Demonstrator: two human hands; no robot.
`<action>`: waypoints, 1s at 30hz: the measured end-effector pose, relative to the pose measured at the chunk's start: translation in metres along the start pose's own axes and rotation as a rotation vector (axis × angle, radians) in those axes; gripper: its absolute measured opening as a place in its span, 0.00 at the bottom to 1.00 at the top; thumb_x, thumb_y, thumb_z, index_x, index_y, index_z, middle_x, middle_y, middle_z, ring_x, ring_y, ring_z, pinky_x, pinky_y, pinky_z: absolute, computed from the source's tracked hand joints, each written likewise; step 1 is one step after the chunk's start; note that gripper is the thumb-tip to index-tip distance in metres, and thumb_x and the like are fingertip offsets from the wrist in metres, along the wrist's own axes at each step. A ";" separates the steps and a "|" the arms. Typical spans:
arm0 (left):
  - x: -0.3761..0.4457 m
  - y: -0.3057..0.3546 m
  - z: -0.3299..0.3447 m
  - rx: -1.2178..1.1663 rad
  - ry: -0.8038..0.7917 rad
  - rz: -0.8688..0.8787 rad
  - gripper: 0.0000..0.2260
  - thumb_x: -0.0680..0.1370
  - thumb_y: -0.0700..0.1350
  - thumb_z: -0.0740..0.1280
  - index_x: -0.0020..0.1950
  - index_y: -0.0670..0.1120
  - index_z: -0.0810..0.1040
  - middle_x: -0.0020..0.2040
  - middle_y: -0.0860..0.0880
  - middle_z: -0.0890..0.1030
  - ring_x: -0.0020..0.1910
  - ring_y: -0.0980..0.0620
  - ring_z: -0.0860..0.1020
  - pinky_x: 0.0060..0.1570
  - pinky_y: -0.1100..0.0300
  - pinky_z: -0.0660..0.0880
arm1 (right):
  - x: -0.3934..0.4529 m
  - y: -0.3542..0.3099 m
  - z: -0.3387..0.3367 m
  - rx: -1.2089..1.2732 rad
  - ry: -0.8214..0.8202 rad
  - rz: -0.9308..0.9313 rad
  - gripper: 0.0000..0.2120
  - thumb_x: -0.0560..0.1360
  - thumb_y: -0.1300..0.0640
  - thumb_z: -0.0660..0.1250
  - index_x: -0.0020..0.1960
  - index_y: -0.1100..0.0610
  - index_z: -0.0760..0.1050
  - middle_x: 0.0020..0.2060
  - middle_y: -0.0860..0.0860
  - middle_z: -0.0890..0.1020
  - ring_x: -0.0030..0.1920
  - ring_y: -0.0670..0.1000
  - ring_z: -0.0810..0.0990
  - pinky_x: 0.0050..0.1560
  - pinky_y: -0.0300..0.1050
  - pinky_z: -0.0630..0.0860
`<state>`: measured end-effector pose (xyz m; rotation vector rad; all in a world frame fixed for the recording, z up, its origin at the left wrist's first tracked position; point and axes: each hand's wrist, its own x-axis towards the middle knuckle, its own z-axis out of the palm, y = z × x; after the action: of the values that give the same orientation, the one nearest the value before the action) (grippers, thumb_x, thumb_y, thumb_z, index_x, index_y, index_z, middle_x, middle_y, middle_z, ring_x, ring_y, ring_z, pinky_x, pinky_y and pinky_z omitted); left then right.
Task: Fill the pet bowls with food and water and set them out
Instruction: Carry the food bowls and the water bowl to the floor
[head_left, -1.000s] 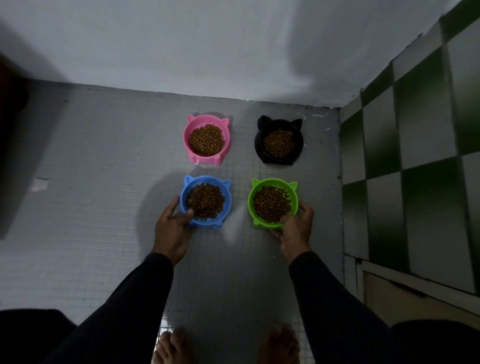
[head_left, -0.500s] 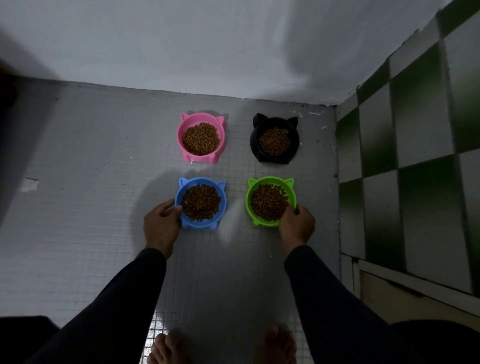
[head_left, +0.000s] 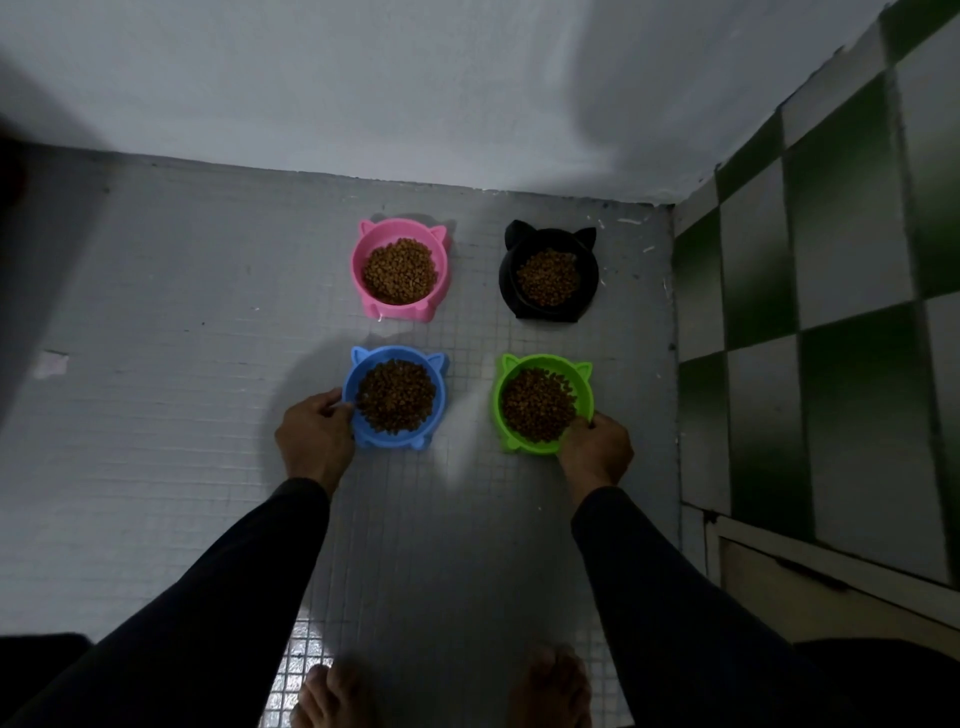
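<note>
Change: since a second ago both hands have drawn in from an open cradle to a tighter hold on the near rims of the two front bowls; the four bowls keep the same square layout on the floor.
Left hand (head_left: 316, 441): fingers curled against the near-left rim of the blue bowl (head_left: 396, 397), thumb at the rim's edge; it grips the bowl.
Right hand (head_left: 597, 451): fingers curled over the near-right rim of the green bowl (head_left: 543, 402), fingertips reaching the kibble's edge; it grips the bowl.
Key relation: each front bowl lies straight ahead of the hand on it and slightly inward, so any nudge or lift runs away from the person toward the wall (head_left: 415, 88); the bowls are round, with their ear tabs pointing at the wall.
Back row: pink bowl (head_left: 400, 269) directly beyond the blue one, black bowl (head_left: 548, 273) directly beyond the green one, both apart from the hands.
Contents: all four hold brown kibble, heaped to about the rim; no water shows in any bowl.
Where they sit: on the grey tiled floor (head_left: 156, 415), near the corner with the green-and-white checked wall (head_left: 831, 312).
Judgement: food looks done and set out; water seems still missing.
</note>
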<state>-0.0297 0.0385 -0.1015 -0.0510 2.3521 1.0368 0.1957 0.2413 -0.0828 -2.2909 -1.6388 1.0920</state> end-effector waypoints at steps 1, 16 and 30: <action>0.000 0.000 0.000 0.022 0.000 0.010 0.14 0.74 0.48 0.73 0.58 0.46 0.87 0.47 0.46 0.88 0.48 0.46 0.86 0.54 0.44 0.83 | 0.001 0.000 0.000 -0.012 -0.005 -0.003 0.10 0.80 0.62 0.64 0.50 0.65 0.84 0.48 0.61 0.85 0.42 0.53 0.77 0.41 0.40 0.66; -0.009 0.014 -0.002 0.074 -0.008 -0.037 0.21 0.76 0.48 0.76 0.67 0.42 0.82 0.56 0.41 0.86 0.56 0.43 0.84 0.62 0.48 0.79 | 0.001 -0.003 0.001 -0.071 -0.068 0.015 0.14 0.77 0.58 0.66 0.58 0.65 0.80 0.55 0.64 0.82 0.55 0.64 0.81 0.47 0.46 0.72; -0.055 0.055 -0.024 0.507 -0.196 0.106 0.20 0.79 0.47 0.70 0.68 0.41 0.74 0.61 0.34 0.76 0.62 0.33 0.73 0.59 0.46 0.72 | -0.045 -0.011 -0.031 -0.396 -0.289 -0.176 0.38 0.77 0.54 0.67 0.81 0.58 0.52 0.74 0.61 0.65 0.71 0.64 0.66 0.68 0.59 0.69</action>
<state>-0.0086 0.0502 -0.0231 0.3533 2.3816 0.4401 0.1992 0.2158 -0.0333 -2.2208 -2.3037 1.1906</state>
